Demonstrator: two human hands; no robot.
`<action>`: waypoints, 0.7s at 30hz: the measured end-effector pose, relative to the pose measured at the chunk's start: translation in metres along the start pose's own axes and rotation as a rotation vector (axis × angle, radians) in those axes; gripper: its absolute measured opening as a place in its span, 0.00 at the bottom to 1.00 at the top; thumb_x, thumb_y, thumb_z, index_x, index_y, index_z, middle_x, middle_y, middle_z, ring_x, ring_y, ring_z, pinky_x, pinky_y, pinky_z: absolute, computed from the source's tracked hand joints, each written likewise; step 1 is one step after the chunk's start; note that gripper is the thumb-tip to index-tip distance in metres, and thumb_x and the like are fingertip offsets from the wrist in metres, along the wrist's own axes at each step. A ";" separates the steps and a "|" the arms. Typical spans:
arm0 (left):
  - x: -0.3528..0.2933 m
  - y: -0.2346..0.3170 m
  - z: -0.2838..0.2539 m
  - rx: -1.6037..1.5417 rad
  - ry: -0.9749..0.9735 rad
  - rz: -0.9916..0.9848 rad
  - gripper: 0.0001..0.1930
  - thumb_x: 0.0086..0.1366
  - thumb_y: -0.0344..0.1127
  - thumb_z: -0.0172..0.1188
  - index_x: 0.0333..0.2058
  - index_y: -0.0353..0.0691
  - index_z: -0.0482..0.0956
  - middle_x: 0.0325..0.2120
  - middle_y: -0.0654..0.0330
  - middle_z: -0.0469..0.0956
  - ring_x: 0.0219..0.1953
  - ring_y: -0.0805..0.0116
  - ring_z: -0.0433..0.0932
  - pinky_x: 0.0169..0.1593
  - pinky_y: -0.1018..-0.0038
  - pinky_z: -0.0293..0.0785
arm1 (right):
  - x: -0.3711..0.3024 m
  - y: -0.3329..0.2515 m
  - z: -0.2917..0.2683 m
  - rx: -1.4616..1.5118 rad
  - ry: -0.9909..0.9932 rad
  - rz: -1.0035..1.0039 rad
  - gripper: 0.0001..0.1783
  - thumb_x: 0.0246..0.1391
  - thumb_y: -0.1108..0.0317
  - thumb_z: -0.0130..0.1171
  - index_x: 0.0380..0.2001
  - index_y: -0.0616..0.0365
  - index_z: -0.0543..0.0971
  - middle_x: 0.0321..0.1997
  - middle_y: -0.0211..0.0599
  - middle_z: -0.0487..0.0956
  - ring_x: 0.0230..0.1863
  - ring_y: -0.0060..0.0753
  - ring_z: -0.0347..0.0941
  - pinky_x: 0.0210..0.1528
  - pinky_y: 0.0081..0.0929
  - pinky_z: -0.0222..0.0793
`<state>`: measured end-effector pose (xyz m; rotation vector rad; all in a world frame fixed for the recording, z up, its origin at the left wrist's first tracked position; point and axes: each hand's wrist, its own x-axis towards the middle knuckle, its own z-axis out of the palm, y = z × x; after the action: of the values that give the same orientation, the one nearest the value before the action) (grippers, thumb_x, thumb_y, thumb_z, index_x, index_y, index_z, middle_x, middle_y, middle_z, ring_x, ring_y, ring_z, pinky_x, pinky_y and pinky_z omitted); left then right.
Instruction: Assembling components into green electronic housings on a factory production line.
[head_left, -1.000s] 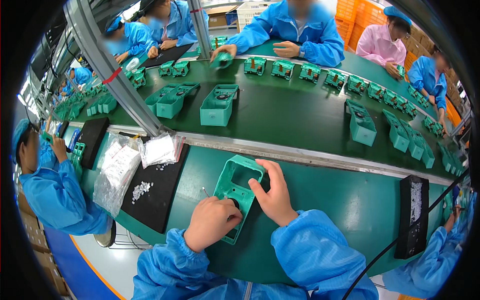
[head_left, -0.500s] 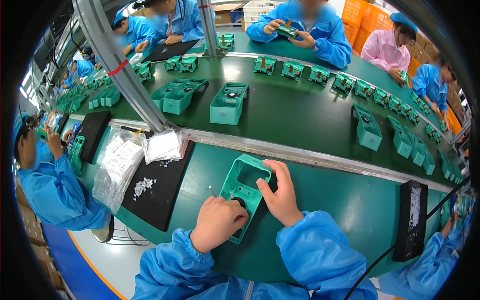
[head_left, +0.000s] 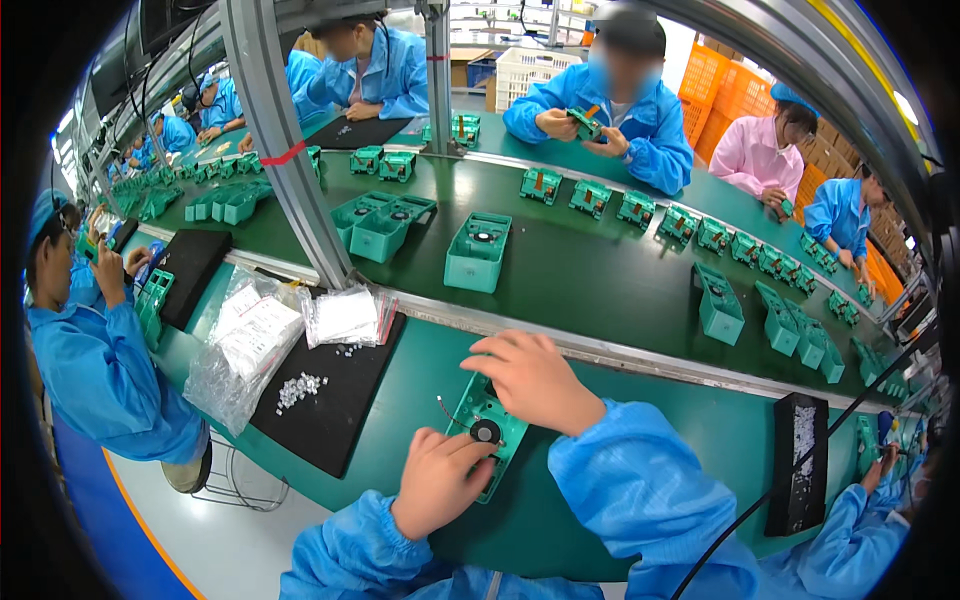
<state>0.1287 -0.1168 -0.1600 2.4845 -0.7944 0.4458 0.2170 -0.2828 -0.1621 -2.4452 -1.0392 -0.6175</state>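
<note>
Both hands are working on a green plastic housing [head_left: 487,432] lying on the green bench [head_left: 400,400], just in front of the conveyor belt [head_left: 600,270].

The left hand [head_left: 437,483] is pressing its fingertips down beside a small round black part [head_left: 486,431] sitting in the housing, fingers curled but not closing around anything; the right hand [head_left: 533,380] is lying spread over the housing's far end, pinning it flat rather than gripping it. A thin red wire [head_left: 447,413] is trailing from the housing's left edge, so the black part looks placed but probably not yet fully seated or wired, though the hands are hiding too much to be sure. Loose small white pieces [head_left: 299,388] are waiting on the black mat [head_left: 330,400] to the left beside clear bags [head_left: 250,340], while similar green housings [head_left: 478,252] are riding the belt beyond.
</note>
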 end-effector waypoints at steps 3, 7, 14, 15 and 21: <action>-0.020 -0.009 -0.016 -0.116 0.155 -0.152 0.06 0.45 0.25 0.58 0.25 0.41 0.78 0.19 0.63 0.74 0.24 0.65 0.69 0.33 0.72 0.62 | 0.009 0.016 0.009 -0.064 -0.165 -0.061 0.16 0.40 0.75 0.52 0.35 0.45 0.75 0.38 0.24 0.72 0.41 0.33 0.67 0.42 0.32 0.59; -0.048 -0.025 -0.018 -0.217 0.389 -0.391 0.05 0.46 0.24 0.58 0.24 0.41 0.77 0.17 0.63 0.71 0.23 0.65 0.66 0.32 0.73 0.60 | 0.011 0.031 0.004 -0.121 -0.292 -0.101 0.12 0.41 0.74 0.51 0.31 0.44 0.75 0.32 0.22 0.71 0.37 0.31 0.67 0.39 0.29 0.59; -0.077 -0.046 -0.009 -0.333 0.267 -0.447 0.04 0.46 0.24 0.57 0.24 0.39 0.77 0.16 0.62 0.71 0.21 0.67 0.67 0.29 0.74 0.62 | 0.001 0.023 -0.024 -0.269 -0.160 -0.164 0.13 0.38 0.73 0.54 0.30 0.43 0.76 0.28 0.19 0.72 0.34 0.24 0.68 0.38 0.26 0.59; -0.080 -0.049 -0.009 -0.346 0.279 -0.409 0.04 0.47 0.24 0.57 0.24 0.39 0.78 0.16 0.63 0.72 0.19 0.67 0.67 0.28 0.74 0.63 | -0.004 0.025 -0.036 -0.340 -0.148 -0.102 0.10 0.39 0.71 0.54 0.29 0.44 0.76 0.28 0.21 0.72 0.33 0.28 0.68 0.36 0.27 0.61; -0.077 -0.043 -0.020 -0.517 0.192 -0.472 0.05 0.51 0.24 0.55 0.29 0.34 0.76 0.24 0.56 0.76 0.26 0.62 0.73 0.37 0.71 0.67 | -0.078 0.129 -0.098 -0.312 0.111 0.690 0.09 0.44 0.71 0.51 0.31 0.57 0.77 0.31 0.44 0.76 0.35 0.50 0.71 0.38 0.42 0.66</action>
<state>0.0925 -0.0408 -0.1924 2.0122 -0.1920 0.2586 0.2418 -0.4606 -0.1496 -2.7514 -0.0158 -0.6911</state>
